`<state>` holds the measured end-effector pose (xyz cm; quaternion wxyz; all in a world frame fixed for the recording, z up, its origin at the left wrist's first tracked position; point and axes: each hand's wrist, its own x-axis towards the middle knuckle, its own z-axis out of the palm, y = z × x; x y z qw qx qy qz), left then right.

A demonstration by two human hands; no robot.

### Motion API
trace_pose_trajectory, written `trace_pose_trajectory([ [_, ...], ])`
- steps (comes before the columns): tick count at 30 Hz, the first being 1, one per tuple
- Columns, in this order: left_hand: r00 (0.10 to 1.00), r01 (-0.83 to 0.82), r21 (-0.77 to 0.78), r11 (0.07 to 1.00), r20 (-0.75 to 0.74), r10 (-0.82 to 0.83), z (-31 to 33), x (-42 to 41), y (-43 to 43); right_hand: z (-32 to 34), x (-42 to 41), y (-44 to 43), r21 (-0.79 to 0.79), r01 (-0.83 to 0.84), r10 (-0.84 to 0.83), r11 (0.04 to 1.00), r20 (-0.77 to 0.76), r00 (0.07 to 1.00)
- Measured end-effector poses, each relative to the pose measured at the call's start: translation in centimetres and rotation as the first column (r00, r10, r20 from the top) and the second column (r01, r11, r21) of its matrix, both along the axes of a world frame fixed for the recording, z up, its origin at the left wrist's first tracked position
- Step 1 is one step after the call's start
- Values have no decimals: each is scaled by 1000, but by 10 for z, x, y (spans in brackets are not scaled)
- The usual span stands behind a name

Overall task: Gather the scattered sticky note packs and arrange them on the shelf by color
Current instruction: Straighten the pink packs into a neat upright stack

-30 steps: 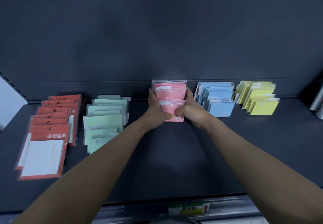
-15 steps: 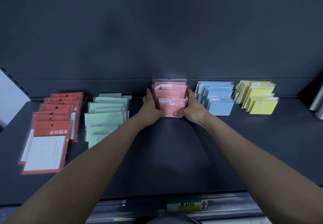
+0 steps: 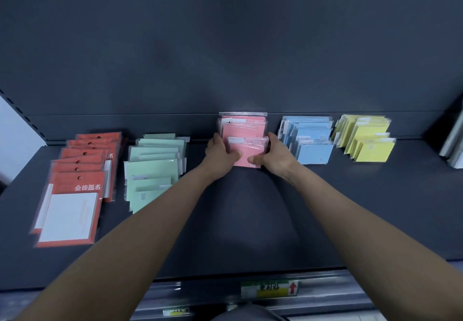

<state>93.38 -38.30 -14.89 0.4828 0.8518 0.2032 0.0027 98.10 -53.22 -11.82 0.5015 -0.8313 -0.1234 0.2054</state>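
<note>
Dark shelf (image 3: pixel 250 220): at its back edge, your left hand (image 3: pixel 220 154) and right hand (image 3: pixel 273 156) grip the pink packs (image 3: pixel 244 130) from either side.

1. I see a dark shelf (image 3: pixel 250 220) with five groups of packs along its back edge.
2. From its left edge: red packs (image 3: pixel 82 170), green packs (image 3: pixel 155 162), pink packs (image 3: pixel 246 130), blue packs (image 3: pixel 310 140), yellow packs (image 3: pixel 368 140).
3. Unidentifiable grey things (image 3: pixel 454 145) sit at its right edge.

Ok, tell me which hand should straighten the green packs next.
Left. The left hand holds the pink packs on the side facing the green packs; the right hand would probably have to cross the pink row.
</note>
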Motion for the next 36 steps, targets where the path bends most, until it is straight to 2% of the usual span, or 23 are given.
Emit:
trace_pose_trajectory([
  [6,1000,25,48,999,1,-25,5,-2,3,-2,2,0,-173,65,-53,983,75,996],
  [12,996,32,37,999,-80,-29,11,0,-2,0,1,17,-248,5,27,969,127,992],
  [17,998,13,-19,1000,-55,-14,11,-3,0,-1,3,9,-169,7,4,986,65,998],
  [21,999,-6,13,1000,-35,7,11,-5,2,-1,2,6,-153,-22,28,988,33,999],
  [27,995,-85,-92,992,52,90,12,-1,4,4,5,5,-102,25,-17,994,79,997],
  [32,993,-84,12,996,80,82,10,1,0,-1,6,9,-234,-15,37,972,90,995],
  [36,995,-77,-38,996,67,79,11,0,2,-1,5,6,-186,11,-1,983,54,999],
])
